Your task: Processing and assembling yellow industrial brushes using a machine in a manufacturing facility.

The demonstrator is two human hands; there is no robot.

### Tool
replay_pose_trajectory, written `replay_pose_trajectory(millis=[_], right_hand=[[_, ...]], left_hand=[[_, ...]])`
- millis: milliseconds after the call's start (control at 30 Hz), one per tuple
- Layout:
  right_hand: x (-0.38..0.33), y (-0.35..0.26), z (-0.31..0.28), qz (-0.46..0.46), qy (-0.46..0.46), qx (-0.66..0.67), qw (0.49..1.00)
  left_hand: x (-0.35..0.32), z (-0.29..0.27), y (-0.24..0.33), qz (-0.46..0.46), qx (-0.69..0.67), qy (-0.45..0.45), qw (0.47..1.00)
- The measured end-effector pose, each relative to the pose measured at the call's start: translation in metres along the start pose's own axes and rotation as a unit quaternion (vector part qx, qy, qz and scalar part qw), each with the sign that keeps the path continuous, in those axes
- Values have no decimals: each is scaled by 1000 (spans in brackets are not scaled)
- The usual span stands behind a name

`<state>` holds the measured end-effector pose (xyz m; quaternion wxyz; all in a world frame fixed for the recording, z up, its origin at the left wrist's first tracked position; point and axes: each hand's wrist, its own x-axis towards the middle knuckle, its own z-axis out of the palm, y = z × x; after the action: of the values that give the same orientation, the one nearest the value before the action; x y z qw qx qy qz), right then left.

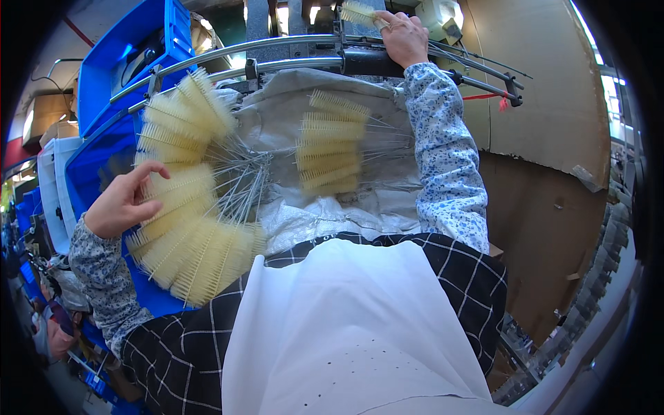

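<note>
At the top of the view, my right hand [405,38] is closed on a pale yellow bottle brush [359,13], beside a metal fixture and rails. My left hand [124,200] is at the left, its thumb and forefinger apart and nothing between them. It hovers over or touches the edge of a big fan of yellow bottle brushes [181,200]; which of the two I cannot tell. Their twisted wire stems [245,180] bunch together toward the middle. A smaller row of brushes [330,149] lies on the grey plastic sheet [277,104] in front of me.
Two metal rails [297,63] cross beyond the sheet. Blue bins [104,90] stand at the left, one under the brush fan. A brown cardboard panel [539,90] rises at the right. Thin rods end in a black clamp [513,90] with a red tie [503,104].
</note>
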<state>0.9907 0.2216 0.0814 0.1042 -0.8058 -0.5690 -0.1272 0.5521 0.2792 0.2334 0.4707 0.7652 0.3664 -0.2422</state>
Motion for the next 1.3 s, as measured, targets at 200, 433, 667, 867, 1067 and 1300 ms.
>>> replay_pose_trajectory(millis=[200,433,667,867,1067,1300], right_hand=[[3,17,16,-7,-12,60,998],[9,16,14,-24,-28,21,999],[17,2,-7,-46,-52,-15,997],[29,12,17,-43,-43,67,996],[10,15,11,-5,71,-10,997],[-6,45,22,114,71,49,990]], left_hand=[[-6,-9,-18,164,-158,181,957],[-32,-20,-20,212,-53,271,937],[-34,-22,-13,206,-49,274,938],[-26,-25,-3,253,-22,260,932],[-29,-22,5,232,-25,271,934],[-32,-33,-4,250,31,281,926]])
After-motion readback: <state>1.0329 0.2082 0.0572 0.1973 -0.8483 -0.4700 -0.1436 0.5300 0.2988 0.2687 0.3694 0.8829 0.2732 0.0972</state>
